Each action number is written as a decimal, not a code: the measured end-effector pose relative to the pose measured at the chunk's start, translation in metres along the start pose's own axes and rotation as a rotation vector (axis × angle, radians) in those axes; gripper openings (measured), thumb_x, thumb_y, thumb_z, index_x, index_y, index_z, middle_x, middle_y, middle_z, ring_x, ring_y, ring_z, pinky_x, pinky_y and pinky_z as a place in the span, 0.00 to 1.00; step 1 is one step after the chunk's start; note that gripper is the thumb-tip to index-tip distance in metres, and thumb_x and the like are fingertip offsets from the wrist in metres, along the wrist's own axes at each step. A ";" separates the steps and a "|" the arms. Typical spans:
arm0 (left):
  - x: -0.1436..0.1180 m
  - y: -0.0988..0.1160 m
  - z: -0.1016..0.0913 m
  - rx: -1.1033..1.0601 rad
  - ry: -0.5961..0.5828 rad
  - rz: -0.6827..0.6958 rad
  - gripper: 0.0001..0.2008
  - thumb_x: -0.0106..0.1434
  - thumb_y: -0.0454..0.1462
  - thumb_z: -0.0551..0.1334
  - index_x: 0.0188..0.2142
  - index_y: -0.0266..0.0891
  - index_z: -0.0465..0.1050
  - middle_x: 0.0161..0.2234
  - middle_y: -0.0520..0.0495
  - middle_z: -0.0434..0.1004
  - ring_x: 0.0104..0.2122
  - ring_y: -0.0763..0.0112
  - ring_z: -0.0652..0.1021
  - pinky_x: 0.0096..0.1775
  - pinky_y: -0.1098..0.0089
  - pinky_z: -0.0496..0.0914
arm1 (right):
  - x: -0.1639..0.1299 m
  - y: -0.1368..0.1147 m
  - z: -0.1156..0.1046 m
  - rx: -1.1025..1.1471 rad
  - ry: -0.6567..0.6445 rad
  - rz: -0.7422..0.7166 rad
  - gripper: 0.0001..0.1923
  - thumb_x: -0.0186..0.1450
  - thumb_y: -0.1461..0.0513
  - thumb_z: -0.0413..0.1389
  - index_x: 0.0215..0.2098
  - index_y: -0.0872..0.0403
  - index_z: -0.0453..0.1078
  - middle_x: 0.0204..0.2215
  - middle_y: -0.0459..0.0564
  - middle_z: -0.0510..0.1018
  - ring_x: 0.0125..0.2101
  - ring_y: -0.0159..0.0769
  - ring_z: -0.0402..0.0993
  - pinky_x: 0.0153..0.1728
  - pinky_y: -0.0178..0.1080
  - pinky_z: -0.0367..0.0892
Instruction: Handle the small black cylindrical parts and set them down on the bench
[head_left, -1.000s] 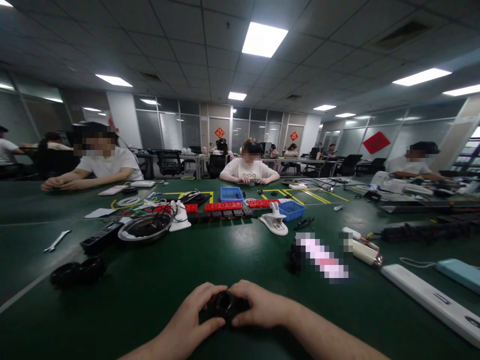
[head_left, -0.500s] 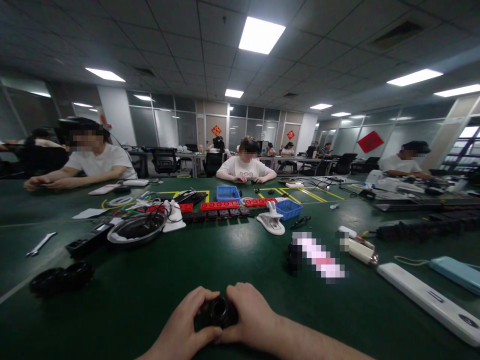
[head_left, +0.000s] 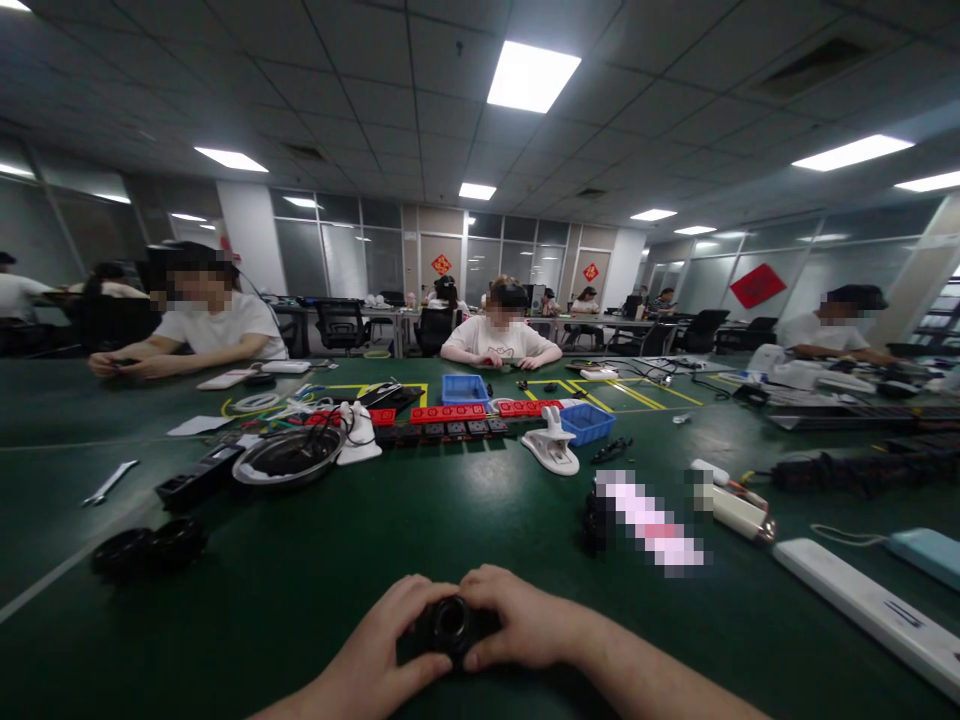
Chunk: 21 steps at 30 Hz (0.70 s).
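Black and glossy, a short cylindrical part [head_left: 451, 624] with a round hollow facing the viewer is found toward the near edge of the green counter [head_left: 322, 560], about midway between the left and right sides. The left hand [head_left: 397, 640] has its grip closed on the part's left side, fingers over the top and thumb below. The right hand [head_left: 517, 622] grips the opposite side likewise, thumb low. Whether the part bears on the counter cannot be determined. Toward the counter's left edge lie two dark ring-shaped pieces [head_left: 150, 550], side by side, with a metal wrench [head_left: 111, 483] beyond them. Toward the near right corner lies a long white device [head_left: 862, 600]; a light blue case [head_left: 926, 555] is near it. Farther in, a white clip [head_left: 553, 445] stands just beside a blue tray [head_left: 589, 432]. At the far edge, opposite, sits a co-worker [head_left: 501, 338] in a light top, forearms on the counter.
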<state>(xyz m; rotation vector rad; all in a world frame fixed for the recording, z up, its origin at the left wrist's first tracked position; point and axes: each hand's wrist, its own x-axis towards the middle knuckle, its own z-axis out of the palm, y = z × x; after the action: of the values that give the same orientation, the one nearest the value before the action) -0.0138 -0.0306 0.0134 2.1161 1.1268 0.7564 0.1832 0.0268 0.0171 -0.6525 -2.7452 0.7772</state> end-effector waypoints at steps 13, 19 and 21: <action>0.001 0.006 0.010 0.107 0.169 -0.177 0.12 0.49 0.38 0.63 0.33 0.39 0.66 0.31 0.50 0.67 0.32 0.66 0.69 0.33 0.70 0.64 | 0.008 -0.017 0.025 -0.274 0.200 0.337 0.26 0.42 0.43 0.57 0.27 0.56 0.65 0.24 0.46 0.69 0.25 0.33 0.63 0.24 0.33 0.56; 0.001 0.004 0.011 0.141 0.181 -0.150 0.14 0.52 0.40 0.61 0.38 0.40 0.66 0.34 0.47 0.68 0.35 0.62 0.70 0.35 0.66 0.65 | 0.010 -0.025 0.027 -0.428 0.279 0.350 0.28 0.45 0.41 0.54 0.27 0.57 0.66 0.26 0.51 0.71 0.29 0.40 0.66 0.34 0.43 0.58; 0.002 0.005 0.006 0.104 0.123 -0.118 0.15 0.54 0.40 0.59 0.42 0.42 0.65 0.38 0.47 0.68 0.37 0.62 0.70 0.37 0.66 0.65 | 0.006 -0.023 0.022 -0.348 0.267 0.276 0.30 0.45 0.41 0.54 0.33 0.57 0.66 0.30 0.51 0.71 0.32 0.40 0.65 0.35 0.42 0.59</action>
<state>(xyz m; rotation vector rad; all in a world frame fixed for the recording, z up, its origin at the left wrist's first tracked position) -0.0057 -0.0334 0.0137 2.0892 1.3710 0.7974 0.1628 0.0024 0.0121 -1.1325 -2.5886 0.2295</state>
